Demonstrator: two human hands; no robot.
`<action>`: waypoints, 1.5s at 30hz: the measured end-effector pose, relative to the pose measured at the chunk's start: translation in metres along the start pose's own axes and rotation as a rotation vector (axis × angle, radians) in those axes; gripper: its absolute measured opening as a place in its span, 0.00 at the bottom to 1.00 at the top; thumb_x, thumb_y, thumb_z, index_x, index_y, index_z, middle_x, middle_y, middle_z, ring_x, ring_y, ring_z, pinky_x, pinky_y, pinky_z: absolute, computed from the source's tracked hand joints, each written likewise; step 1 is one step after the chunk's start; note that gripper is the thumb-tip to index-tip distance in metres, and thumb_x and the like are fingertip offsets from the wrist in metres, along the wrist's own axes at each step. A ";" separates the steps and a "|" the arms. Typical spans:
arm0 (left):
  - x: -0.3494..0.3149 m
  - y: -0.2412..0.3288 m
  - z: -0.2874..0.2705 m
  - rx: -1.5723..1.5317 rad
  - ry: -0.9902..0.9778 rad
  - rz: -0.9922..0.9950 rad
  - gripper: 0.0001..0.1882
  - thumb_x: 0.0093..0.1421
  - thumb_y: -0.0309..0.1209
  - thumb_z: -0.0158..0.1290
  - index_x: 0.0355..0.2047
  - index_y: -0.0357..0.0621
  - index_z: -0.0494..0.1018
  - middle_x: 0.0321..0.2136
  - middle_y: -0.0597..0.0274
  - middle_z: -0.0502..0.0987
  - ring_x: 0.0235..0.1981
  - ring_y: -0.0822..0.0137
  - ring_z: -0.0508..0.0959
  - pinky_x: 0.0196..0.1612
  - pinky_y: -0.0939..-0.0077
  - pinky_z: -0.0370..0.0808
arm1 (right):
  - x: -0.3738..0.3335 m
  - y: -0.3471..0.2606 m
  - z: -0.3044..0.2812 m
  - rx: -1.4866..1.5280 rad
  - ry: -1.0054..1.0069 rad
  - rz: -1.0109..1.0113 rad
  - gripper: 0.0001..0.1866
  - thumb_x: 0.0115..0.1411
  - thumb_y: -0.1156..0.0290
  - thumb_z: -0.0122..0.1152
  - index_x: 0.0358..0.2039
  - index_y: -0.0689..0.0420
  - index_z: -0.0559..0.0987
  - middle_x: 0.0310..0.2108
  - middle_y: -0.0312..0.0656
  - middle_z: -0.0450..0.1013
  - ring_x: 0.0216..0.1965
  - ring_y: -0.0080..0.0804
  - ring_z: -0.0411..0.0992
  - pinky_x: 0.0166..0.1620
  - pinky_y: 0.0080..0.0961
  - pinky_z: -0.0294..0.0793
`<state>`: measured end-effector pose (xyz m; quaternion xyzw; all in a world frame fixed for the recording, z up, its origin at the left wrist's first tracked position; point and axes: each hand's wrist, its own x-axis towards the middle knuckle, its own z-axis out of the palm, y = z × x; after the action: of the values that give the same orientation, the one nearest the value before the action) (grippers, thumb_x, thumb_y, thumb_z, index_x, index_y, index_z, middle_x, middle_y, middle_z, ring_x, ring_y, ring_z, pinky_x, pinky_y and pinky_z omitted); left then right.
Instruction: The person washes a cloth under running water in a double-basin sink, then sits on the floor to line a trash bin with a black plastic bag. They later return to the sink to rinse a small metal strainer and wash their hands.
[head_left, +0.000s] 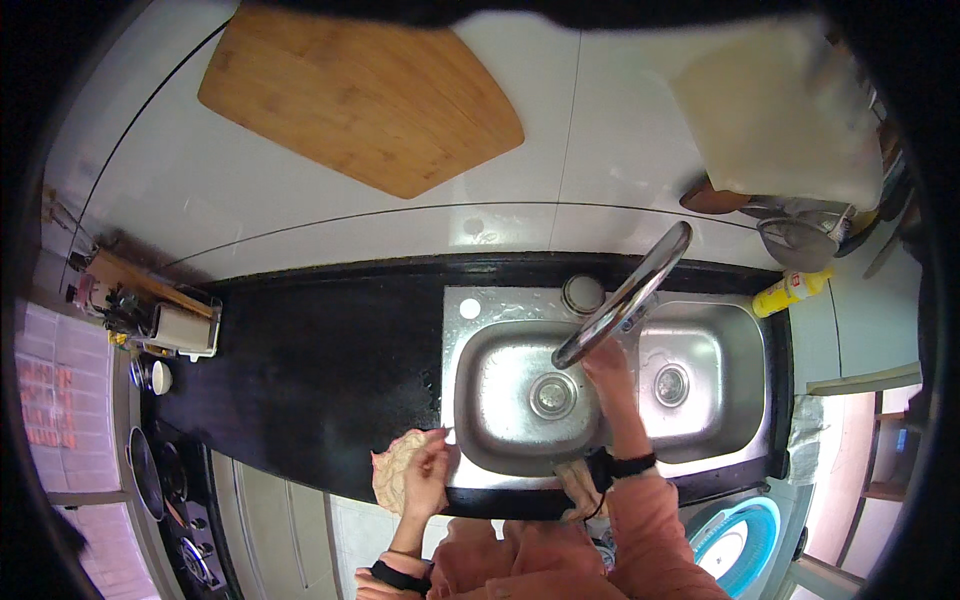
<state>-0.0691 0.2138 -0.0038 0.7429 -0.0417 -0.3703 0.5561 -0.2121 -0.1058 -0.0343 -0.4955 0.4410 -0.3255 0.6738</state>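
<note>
My left hand point(428, 474) is closed on a crumpled beige cloth point(398, 470) at the counter's front edge, just left of the sink. My right hand point(606, 362) reaches over the double-bowl steel sink point(455, 312) to the base of the chrome faucet point(650, 268). Its fingers are hidden behind the faucet's spout, so whether they grip anything does not show. Both bowls hold no dishes, and a drain strainer point(552, 396) sits in the left one. Another beige, cloth-like piece point(577, 488) lies over the sink's front edge beside my right forearm.
The black counter point(320, 370) runs left to a knife and utensil rack point(180, 325) and a stove point(190, 530). A wooden cutting board point(360, 95) is against the wall. Beyond the right bowl stand a yellow bottle point(790, 293) and hanging strainers point(797, 242). A blue basin point(740, 545) is low at right.
</note>
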 end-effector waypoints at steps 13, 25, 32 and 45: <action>-0.015 -0.035 -0.074 0.796 0.311 0.442 0.32 0.53 0.41 0.58 0.56 0.44 0.63 0.57 0.31 0.55 0.58 0.37 0.58 0.58 0.52 0.59 | -0.013 -0.072 0.041 0.371 -0.390 -0.015 0.12 0.56 0.71 0.58 0.41 0.60 0.74 0.39 0.38 0.73 0.45 0.31 0.70 0.51 0.28 0.68; 0.102 0.119 0.152 0.035 -0.321 -0.049 0.15 0.64 0.39 0.46 0.41 0.41 0.74 0.37 0.59 0.77 0.43 0.66 0.75 0.45 0.71 0.70 | 0.003 -0.045 0.056 -0.436 -0.344 -0.223 0.09 0.50 0.71 0.63 0.25 0.64 0.76 0.21 0.45 0.73 0.25 0.33 0.72 0.32 0.30 0.71; 0.110 0.124 0.217 0.299 -1.060 -0.108 0.21 0.63 0.46 0.47 0.43 0.39 0.71 0.35 0.59 0.74 0.37 0.67 0.75 0.38 0.73 0.69 | -0.064 -0.032 0.025 -0.299 -0.058 -0.119 0.18 0.60 0.69 0.52 0.50 0.62 0.69 0.37 0.47 0.73 0.40 0.34 0.71 0.44 0.27 0.68; 0.169 0.083 0.168 0.019 -0.825 -0.197 0.19 0.60 0.41 0.51 0.46 0.41 0.72 0.40 0.61 0.75 0.41 0.67 0.74 0.47 0.72 0.70 | -0.030 -0.011 0.111 -0.099 0.065 0.028 0.24 0.55 0.68 0.54 0.51 0.63 0.64 0.45 0.46 0.66 0.50 0.36 0.64 0.52 0.29 0.63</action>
<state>-0.0185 -0.0314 -0.0361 0.5379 -0.1931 -0.6877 0.4477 -0.1224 -0.0406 -0.0026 -0.5112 0.4853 -0.3095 0.6383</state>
